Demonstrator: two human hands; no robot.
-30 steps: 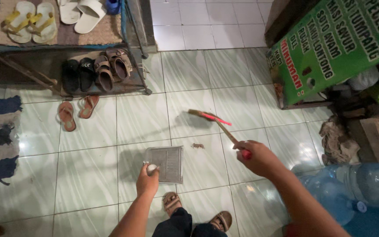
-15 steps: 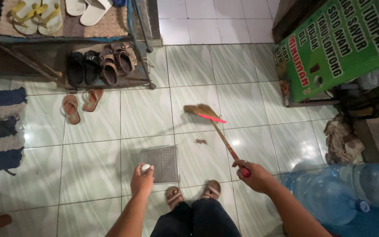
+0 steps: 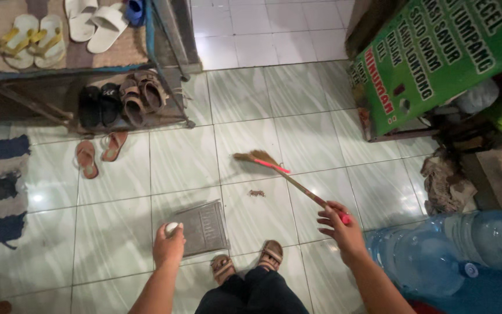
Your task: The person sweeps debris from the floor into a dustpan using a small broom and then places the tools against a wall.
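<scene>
Right hand [image 3: 339,228], at 4 o'clock, closed around the handle of a broom [image 3: 286,174] whose bristles rest on the tiles toward 12 o'clock. Left hand [image 3: 168,245], at 8 o'clock, gripping the white handle of a grey dustpan [image 3: 203,227] lying flat just beside it. Debris [image 3: 256,192] sits between broom and dustpan. Water jugs [image 3: 437,250] at 4 o'clock; shoe rack [image 3: 169,64] at 11 o'clock.
</scene>
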